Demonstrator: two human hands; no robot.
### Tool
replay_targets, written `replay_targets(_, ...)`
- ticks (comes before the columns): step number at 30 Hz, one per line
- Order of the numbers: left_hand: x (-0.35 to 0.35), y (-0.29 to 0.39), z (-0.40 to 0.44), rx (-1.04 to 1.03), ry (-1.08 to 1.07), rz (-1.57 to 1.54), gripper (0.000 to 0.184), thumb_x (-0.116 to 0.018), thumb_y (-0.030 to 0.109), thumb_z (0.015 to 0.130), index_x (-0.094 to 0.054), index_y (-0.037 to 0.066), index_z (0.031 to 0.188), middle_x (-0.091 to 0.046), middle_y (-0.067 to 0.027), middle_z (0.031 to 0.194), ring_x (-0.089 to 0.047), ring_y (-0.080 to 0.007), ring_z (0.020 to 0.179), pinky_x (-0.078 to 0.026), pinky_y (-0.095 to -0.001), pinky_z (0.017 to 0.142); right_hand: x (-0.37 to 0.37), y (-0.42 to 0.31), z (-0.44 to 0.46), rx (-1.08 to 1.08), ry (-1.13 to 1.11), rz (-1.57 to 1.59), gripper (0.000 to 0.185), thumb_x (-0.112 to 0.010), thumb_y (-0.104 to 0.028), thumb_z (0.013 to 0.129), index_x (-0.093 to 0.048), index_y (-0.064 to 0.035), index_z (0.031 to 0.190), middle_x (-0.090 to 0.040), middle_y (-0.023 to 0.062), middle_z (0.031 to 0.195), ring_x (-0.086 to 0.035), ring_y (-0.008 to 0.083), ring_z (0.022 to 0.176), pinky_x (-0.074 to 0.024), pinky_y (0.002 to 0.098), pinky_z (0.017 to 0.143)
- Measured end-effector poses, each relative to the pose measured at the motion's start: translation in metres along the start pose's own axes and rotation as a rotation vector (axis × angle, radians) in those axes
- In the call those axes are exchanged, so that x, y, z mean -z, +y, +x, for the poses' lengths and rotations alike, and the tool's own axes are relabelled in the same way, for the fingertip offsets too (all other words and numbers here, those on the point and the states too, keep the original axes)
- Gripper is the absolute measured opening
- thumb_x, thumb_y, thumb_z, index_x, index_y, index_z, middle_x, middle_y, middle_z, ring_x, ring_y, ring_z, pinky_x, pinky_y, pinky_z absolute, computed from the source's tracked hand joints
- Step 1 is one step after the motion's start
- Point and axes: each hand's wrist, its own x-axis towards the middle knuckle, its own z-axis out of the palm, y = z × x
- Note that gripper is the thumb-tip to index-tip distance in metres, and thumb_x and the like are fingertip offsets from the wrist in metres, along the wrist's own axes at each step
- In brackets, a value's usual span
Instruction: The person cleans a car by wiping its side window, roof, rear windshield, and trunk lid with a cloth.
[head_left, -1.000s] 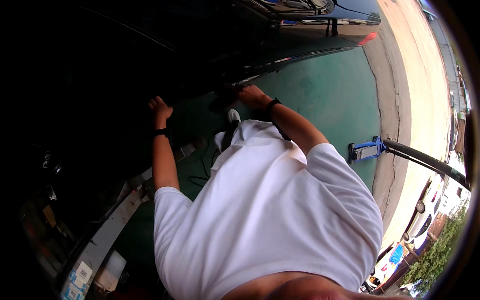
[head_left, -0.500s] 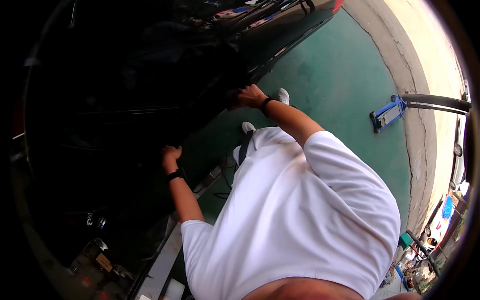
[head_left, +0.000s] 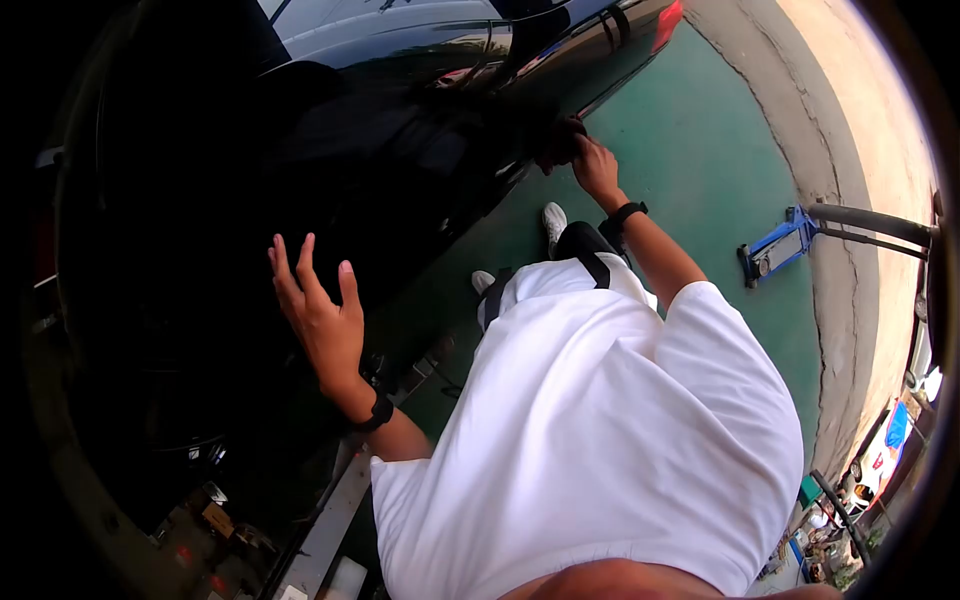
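A glossy black car (head_left: pixel 400 150) fills the left and upper part of the view. My left hand (head_left: pixel 325 320) is raised in front of its dark side, fingers spread, holding nothing. Further along, at the car's lower edge, my right hand (head_left: pixel 597 168) has its fingers curled close to the bodywork. A dark reddish patch (head_left: pixel 560 145) shows by those fingertips; I cannot tell whether it is a reflection or something held. Black bands circle both wrists.
The green floor (head_left: pixel 700 140) runs under my shoes. A blue floor jack (head_left: pixel 778 250) with a long handle stands at the right. Cardboard and clutter (head_left: pixel 218 520) lie at lower left, beside a pale metal beam (head_left: pixel 325 545). Assorted items lie at lower right.
My left hand has lifted off the dark car and spread its fingers. My right hand has moved up and right along the car's edge. Bright glass and reflections now show at the top.
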Motion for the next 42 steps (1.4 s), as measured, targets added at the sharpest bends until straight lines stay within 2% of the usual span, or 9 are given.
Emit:
replay_targets(4, -0.051, 0.041, 0.054, -0.067, 0.194, -0.061, 0.058, -0.063, 0.033, 0.098, -0.044, 0.018, 0.151, -0.02, -0.0169, 0.166, -0.019, -0.0408, 0.154, -0.023, -0.0637, 0.12, 0.078, 0.008, 0.046, 0.439, 0.414, 0.095, 0.033, -0.063, 0.002, 0.077, -0.064, -0.003, 0.11, -0.068, 0.0141, 0.119, -0.063, 0.0369, 0.112, -0.0527, 0.0425, 0.092)
replay_targets(9, -0.128, 0.121, 0.112, -0.105, 0.26, -0.001, 0.064, -0.062, 0.039, 0.098, -0.038, 0.021, 0.155, -0.011, -0.0168, 0.169, -0.012, -0.0411, 0.155, -0.018, -0.0695, 0.118, 0.106, -0.039, 0.072, 0.669, 0.194, 0.153, 0.039, -0.074, -0.017, 0.079, -0.063, -0.0052, 0.114, -0.041, 0.0151, 0.156, -0.04, 0.0344, 0.143, -0.0298, 0.059, 0.114)
replay_targets(13, -0.138, 0.116, 0.131, -0.127, 0.222, 0.037, 0.064, -0.059, 0.043, 0.1, -0.036, 0.024, 0.157, -0.008, -0.0167, 0.169, -0.011, -0.0411, 0.155, -0.014, -0.0725, 0.116, 0.086, -0.113, 0.066, 0.794, 0.153, 0.115, 0.03, -0.076, -0.027, 0.081, -0.065, -0.0135, 0.106, -0.044, 0.0131, 0.153, -0.036, 0.0314, 0.147, -0.0195, 0.0682, 0.116)
replay_targets(21, -0.201, 0.139, 0.152, 0.02, 0.262, 0.146, 0.069, -0.053, 0.054, 0.1, -0.032, 0.025, 0.158, -0.007, -0.0165, 0.169, 0.0, -0.0459, 0.155, 0.0, -0.0775, 0.113, 0.112, -0.046, 0.173, 0.549, 0.413, -0.074, 0.027, -0.074, -0.03, 0.084, -0.07, -0.0233, 0.11, -0.061, 0.0036, 0.118, -0.055, 0.0259, 0.112, -0.0412, 0.0518, 0.092)
replay_targets(24, -0.215, 0.16, 0.164, 0.088, 0.348, 0.111, 0.069, -0.052, 0.055, 0.1, -0.033, 0.024, 0.158, -0.008, -0.0164, 0.169, 0.001, -0.0464, 0.155, 0.003, -0.0769, 0.113, 0.144, 0.015, 0.242, 0.441, 0.474, -0.03, 0.024, -0.069, -0.028, 0.088, -0.068, -0.0132, 0.107, -0.06, 0.0134, 0.108, -0.061, 0.0341, 0.093, -0.0516, 0.0442, 0.072)
replay_targets(31, -0.235, 0.17, 0.176, 0.11, 0.539, 0.167, 0.053, -0.054, 0.047, 0.101, -0.052, 0.021, 0.147, -0.02, -0.0156, 0.167, -0.006, -0.045, 0.155, 0.003, -0.075, 0.114, 0.181, 0.063, 0.302, 0.404, 0.428, -0.27, 0.027, -0.065, -0.027, 0.091, -0.068, -0.0039, 0.105, -0.064, 0.0134, 0.094, -0.063, 0.0285, 0.086, -0.0516, 0.0445, 0.07)
replay_targets(33, -0.226, 0.18, 0.179, 0.144, 0.594, -0.004, 0.044, -0.054, 0.037, 0.102, -0.059, 0.015, 0.139, -0.03, -0.0165, 0.163, -0.014, -0.043, 0.154, 0.0, -0.0717, 0.117, 0.177, 0.049, 0.289, 0.312, 0.292, -0.065, 0.031, -0.068, -0.03, 0.088, -0.067, -0.0037, 0.106, -0.062, 0.0146, 0.098, -0.062, 0.0297, 0.09, -0.0517, 0.0446, 0.071)
replay_targets(38, -0.252, 0.281, 0.197, -0.262, 0.415, -0.369, 0.021, -0.056, -0.004, 0.096, -0.069, 0.001, 0.112, -0.056, -0.0186, 0.138, -0.053, -0.0376, 0.133, -0.048, -0.0483, 0.11, 0.153, -0.023, 0.229, 0.651, 0.07, -0.003, 0.025, -0.071, -0.018, 0.08, -0.068, -0.0122, 0.105, -0.059, 0.0108, 0.105, -0.058, 0.0283, 0.097, -0.0479, 0.0376, 0.079)
replay_targets(42, -0.284, 0.328, 0.215, -0.176, 0.243, -0.417, 0.022, -0.056, -0.002, 0.096, -0.07, 0.002, 0.113, -0.057, -0.0172, 0.138, -0.051, -0.0358, 0.135, -0.045, -0.0486, 0.112, 0.166, 0.023, 0.272, 0.641, 0.062, 0.045, 0.027, -0.075, -0.03, 0.085, -0.067, -0.0154, 0.107, -0.059, 0.0079, 0.1, -0.058, 0.0264, 0.091, -0.047, 0.0349, 0.075)
